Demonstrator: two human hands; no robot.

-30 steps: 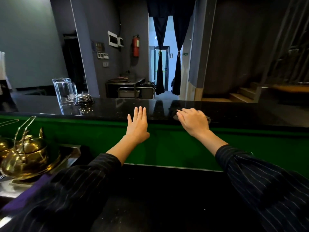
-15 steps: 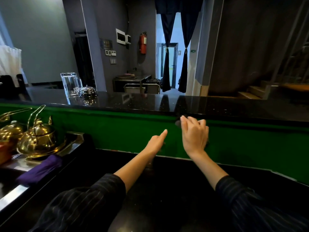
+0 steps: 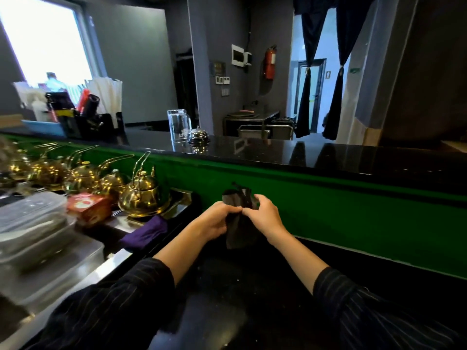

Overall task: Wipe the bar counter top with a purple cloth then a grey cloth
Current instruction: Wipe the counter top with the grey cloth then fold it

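Both hands now off bar counter top (image 3: 328, 157), lowered below its edge. Left hand (image 3: 214, 221) and right hand (image 3: 265, 215) each pinch grey cloth (image 3: 241, 234), bunched between them. Purple cloth (image 3: 145, 232) lies aside by teapot (image 3: 141, 195). Likely refolding mid grey-cloth pass.
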